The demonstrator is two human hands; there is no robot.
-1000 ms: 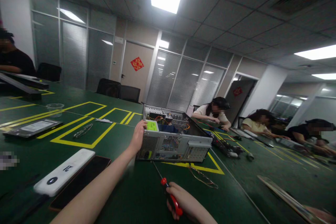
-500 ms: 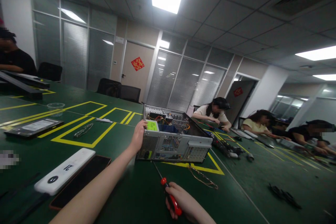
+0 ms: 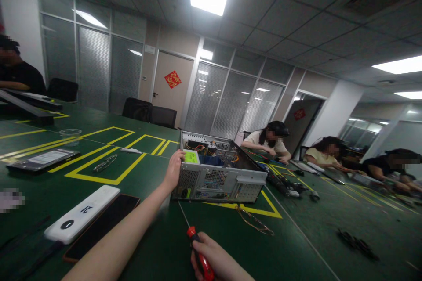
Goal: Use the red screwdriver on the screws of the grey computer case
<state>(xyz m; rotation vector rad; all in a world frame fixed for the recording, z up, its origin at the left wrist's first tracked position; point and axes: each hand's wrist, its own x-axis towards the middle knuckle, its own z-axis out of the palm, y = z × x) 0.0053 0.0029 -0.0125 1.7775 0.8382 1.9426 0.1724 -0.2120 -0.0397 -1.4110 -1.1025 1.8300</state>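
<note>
An open computer case (image 3: pixel 227 183) lies on the green table, its back panel facing me and wires and parts showing inside. My left hand (image 3: pixel 173 170) grips its near left corner, the fingers over the top edge beside a power supply with a yellow-green label (image 3: pixel 191 156). In my right hand (image 3: pixel 208 250) is a red and black screwdriver (image 3: pixel 191 232), held by the handle. Its thin shaft points up and left, with the tip near the foot of the back panel, just below the left corner. Whether the tip touches the case I cannot tell.
On the left lie a white power bank (image 3: pixel 82 215), a dark phone (image 3: pixel 102 228) and a hard drive (image 3: pixel 42 160). A plastic cup (image 3: pixel 70 136) stands behind them. Thin cables (image 3: pixel 253 221) lie right of the screwdriver. Several people sit around the table.
My right hand has moved left and slightly down with the screwdriver, so the tip now sits further left under the case. My left hand stays on the corner.
</note>
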